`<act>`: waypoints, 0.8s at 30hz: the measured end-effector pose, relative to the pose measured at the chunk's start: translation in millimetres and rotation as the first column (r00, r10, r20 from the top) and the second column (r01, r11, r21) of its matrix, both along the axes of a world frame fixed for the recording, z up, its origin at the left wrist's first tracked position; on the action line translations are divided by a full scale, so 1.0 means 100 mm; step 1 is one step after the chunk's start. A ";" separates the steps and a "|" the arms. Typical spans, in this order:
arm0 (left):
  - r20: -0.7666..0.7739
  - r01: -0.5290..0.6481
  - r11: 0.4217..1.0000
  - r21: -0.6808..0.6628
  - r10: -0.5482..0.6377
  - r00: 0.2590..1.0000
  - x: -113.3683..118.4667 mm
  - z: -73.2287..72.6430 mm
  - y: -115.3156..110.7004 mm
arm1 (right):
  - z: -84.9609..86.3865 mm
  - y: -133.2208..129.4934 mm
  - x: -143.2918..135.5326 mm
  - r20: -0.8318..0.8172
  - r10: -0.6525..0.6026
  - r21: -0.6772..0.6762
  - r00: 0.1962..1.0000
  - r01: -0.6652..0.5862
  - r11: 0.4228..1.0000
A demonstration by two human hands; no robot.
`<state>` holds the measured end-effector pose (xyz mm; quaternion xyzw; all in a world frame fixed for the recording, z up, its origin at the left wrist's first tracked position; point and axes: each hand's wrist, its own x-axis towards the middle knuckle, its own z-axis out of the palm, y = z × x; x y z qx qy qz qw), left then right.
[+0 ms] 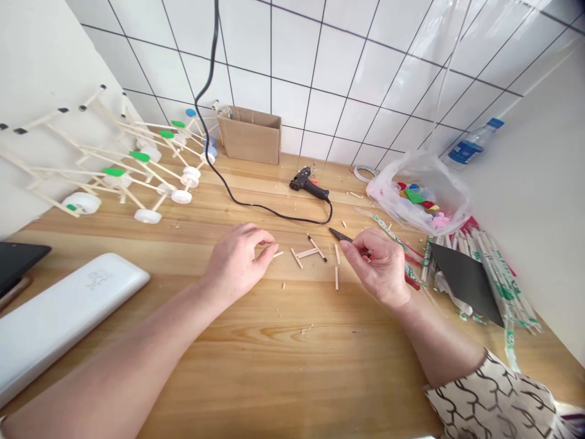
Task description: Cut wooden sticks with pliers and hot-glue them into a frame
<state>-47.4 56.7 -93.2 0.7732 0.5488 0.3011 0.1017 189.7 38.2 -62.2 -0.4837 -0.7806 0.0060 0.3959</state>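
Observation:
My left hand (240, 262) hovers over the middle of the table, fingers curled and thumb close to the index finger. A short wooden stick (278, 253) pokes out by its thumb tip; the grip on it is partly hidden. My right hand (379, 268) is closed around pliers (340, 235), whose dark jaws point left and whose red handle shows behind the hand. Between the hands lies an H-shaped arrangement of wooden sticks (307, 252), one stick with black ends. Two loose short sticks (337, 278) lie beside my right hand.
Wheeled stick models (147, 216) stand at left, behind a white power bank (98, 280). At the back are a cardboard box (250, 135) and a corded glue gun (311, 184). A plastic bag of coloured pieces (388, 192), a bottle (473, 146) and bundled sticks (496, 268) occupy the right.

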 end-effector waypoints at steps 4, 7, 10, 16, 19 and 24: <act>-0.021 -0.008 0.999 -0.052 0.007 1.000 -0.03 0.05 -0.01 | 0.01 0.00 0.07 0.046 0.007 -0.036 0.999 -0.005 0.999; -0.042 0.006 0.993 -0.116 -0.011 0.999 -0.03 0.08 -0.02 | 0.01 -0.02 0.11 0.172 0.037 -0.091 0.984 -0.022 0.996; -0.079 0.027 0.984 -0.176 -0.041 0.996 -0.04 0.10 -0.03 | -0.01 -0.05 0.12 0.294 0.096 -0.156 0.951 -0.051 0.986; -0.109 0.037 0.958 -0.285 -0.070 0.992 -0.08 0.14 -0.04 | -0.06 -0.15 0.23 0.366 0.190 -0.225 0.911 -0.112 0.968; -0.135 0.034 0.943 -0.331 -0.083 0.987 -0.08 0.17 -0.04 | -0.10 -0.18 0.28 0.344 0.200 -0.249 0.918 -0.116 0.962; -0.210 0.033 0.930 -0.367 -0.117 0.971 -0.08 0.18 -0.04 | -0.15 -0.19 0.25 0.339 0.240 -0.305 0.910 -0.135 0.943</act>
